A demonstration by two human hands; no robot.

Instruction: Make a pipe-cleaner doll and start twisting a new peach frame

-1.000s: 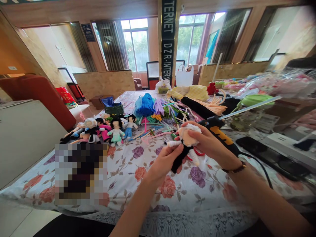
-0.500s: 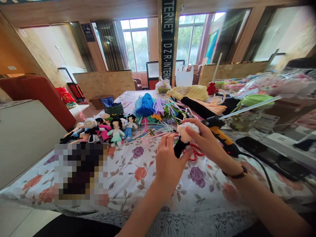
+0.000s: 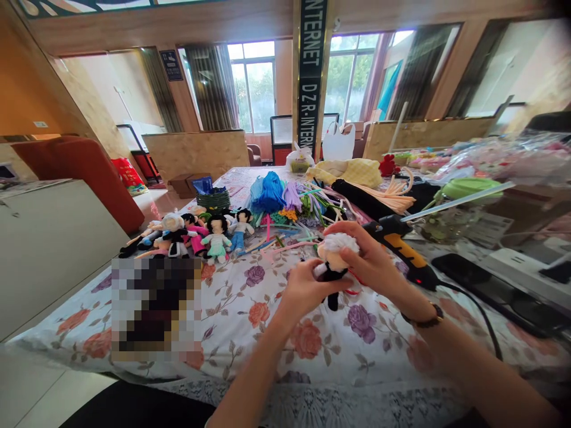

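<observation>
A small doll [image 3: 332,274] with white fluffy hair, a pale face and a black body is held upright between both hands. My left hand [image 3: 306,288] closes round its body from the left, the thumb reaching across below it. On the head, my right hand [image 3: 372,261] has its fingers over the white hair and the thumb at the side. One black leg hangs down below my left thumb. Red loops [image 3: 352,292] lie on the table behind the doll, mostly hidden by my hands. A glue gun [image 3: 404,252] with a yellow and black body lies just right of my right hand.
Finished dolls [image 3: 217,239] sit at the left. Bundles of coloured fuzzy stems [image 3: 270,193] lie at the back. A dark phone [image 3: 495,291] and a white power strip [image 3: 521,267] are on the right, with the glue gun's cord [image 3: 484,318] curving beside my right wrist.
The doll has turned more upright, so its face side and a hanging leg show more. My left hand has rotated, its fingers lower round the body. The view has shifted slightly.
</observation>
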